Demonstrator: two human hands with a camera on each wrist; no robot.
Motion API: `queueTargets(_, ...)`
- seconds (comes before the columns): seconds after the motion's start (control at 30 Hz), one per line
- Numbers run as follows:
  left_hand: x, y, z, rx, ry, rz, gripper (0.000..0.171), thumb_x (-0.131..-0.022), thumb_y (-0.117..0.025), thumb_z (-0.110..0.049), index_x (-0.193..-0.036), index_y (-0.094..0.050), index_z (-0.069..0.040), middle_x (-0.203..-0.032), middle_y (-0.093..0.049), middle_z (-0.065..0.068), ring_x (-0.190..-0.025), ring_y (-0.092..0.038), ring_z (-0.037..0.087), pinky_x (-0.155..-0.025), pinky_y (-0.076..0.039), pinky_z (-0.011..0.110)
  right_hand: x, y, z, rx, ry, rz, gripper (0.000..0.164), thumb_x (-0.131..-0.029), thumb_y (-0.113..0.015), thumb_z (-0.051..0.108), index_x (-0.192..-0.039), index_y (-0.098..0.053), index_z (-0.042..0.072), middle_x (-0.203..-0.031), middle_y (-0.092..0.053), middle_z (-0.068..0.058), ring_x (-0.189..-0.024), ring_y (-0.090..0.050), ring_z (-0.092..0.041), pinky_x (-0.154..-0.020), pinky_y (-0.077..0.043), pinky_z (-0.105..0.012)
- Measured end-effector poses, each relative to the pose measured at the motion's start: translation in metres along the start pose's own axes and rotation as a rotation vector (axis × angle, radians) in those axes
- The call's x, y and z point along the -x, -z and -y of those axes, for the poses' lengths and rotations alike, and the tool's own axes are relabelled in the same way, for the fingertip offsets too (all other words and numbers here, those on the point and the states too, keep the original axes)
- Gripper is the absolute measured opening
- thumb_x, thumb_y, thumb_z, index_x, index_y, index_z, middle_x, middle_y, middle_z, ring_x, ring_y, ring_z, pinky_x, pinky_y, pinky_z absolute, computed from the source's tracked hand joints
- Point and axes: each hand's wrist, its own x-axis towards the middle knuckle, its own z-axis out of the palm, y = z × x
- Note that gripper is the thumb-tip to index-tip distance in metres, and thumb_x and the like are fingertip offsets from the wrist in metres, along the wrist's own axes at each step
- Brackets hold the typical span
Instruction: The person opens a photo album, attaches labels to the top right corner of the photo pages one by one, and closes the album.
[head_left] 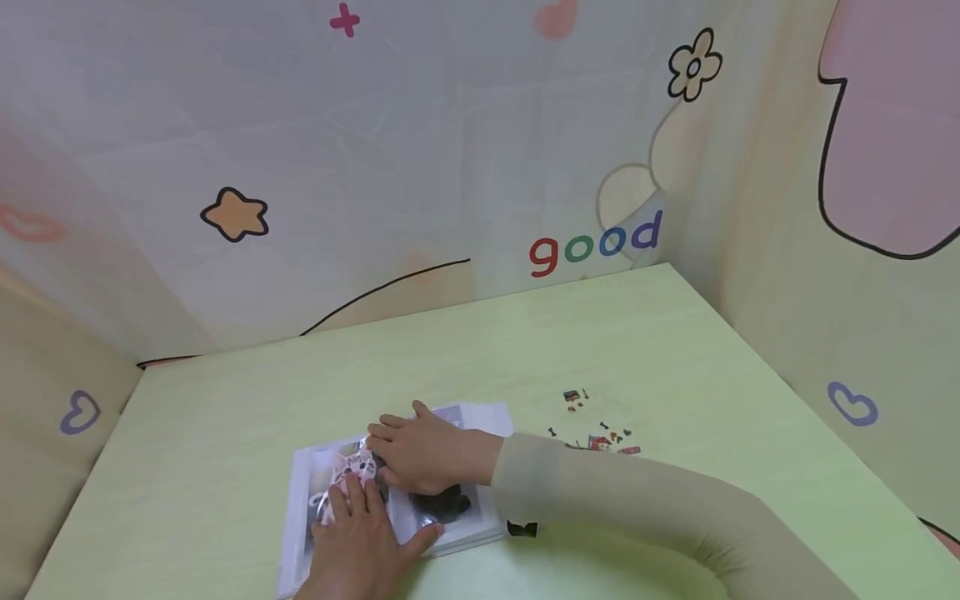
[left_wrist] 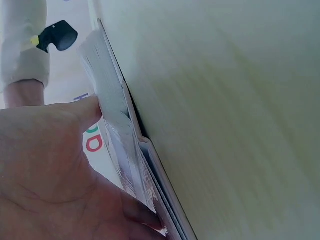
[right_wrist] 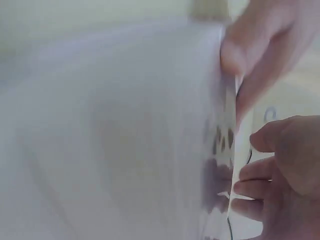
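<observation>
An open book with thick white pages lies on the table. A pink-and-white cat figure shows on its left page under shiny clear film, and a dark brown shape on the right page. My left hand rests on the left page with fingers extended, partly covering the cat. My right hand reaches across the right page, fingers spread toward the middle fold and over the film. The left wrist view shows the stacked page edges beside my left thumb. Close in the right wrist view, a pale page fills much of the frame.
Several small colourful cut-out pieces lie right of the book, partly behind my right sleeve, with a few more pieces farther back. A small black piece shows just below that sleeve. Printed fabric walls enclose the table's back and sides.
</observation>
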Motion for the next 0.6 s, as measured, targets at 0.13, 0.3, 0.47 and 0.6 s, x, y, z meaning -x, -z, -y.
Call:
queueTargets(0.13, 0.000, 0.001, 0.001, 0.013, -0.007, 0.014, 0.126, -0.083, -0.054, -0.085, -0.148, -0.036, 0.021, -0.153, -0.030, 0.045, -0.140, -0.030, 0.063, -0.099, -0.039, 0.076, 0.006, -0.002, 0.012, 0.077, 0.029, 0.025, 0.055, -0.111, -0.041, 0.042, -0.159, -0.041, 0.016, -0.165, -0.036, 0.004, -0.153, -0.029, -0.014, -0.119, -0.029, -0.056)
queueTargets(0.3, -0.001, 0.002, 0.001, 0.021, -0.001, 0.036, 0.127, -0.082, -0.053, -0.087, -0.148, -0.035, 0.021, -0.153, -0.029, 0.045, -0.141, -0.029, 0.064, -0.100, -0.038, 0.076, 0.005, -0.003, 0.016, 0.107, -0.003, 0.057, 0.057, -0.110, -0.040, 0.044, -0.161, -0.039, 0.017, -0.166, -0.033, 0.006, -0.154, -0.025, -0.013, -0.121, -0.024, -0.057)
queueTargets(0.47, 0.000, 0.002, 0.001, 0.014, -0.001, 0.027, 0.127, -0.083, -0.052, -0.087, -0.148, -0.035, 0.021, -0.153, -0.030, 0.045, -0.140, -0.030, 0.063, -0.099, -0.039, 0.076, 0.001, -0.002, 0.014, 0.114, -0.016, 0.066, 0.059, -0.109, -0.041, 0.047, -0.161, -0.039, 0.019, -0.166, -0.034, 0.007, -0.154, -0.026, -0.013, -0.121, -0.024, -0.056)
queueTargets(0.6, 0.001, 0.002, 0.002, 0.008, -0.003, 0.011, 0.126, -0.083, -0.054, -0.086, -0.147, -0.037, 0.021, -0.153, -0.031, 0.044, -0.140, -0.032, 0.063, -0.099, -0.040, 0.076, -0.004, -0.004, 0.009, 0.108, -0.050, 0.059, 0.061, -0.108, -0.040, 0.052, -0.160, -0.040, 0.021, -0.165, -0.035, 0.007, -0.153, -0.027, -0.014, -0.122, -0.025, -0.055)
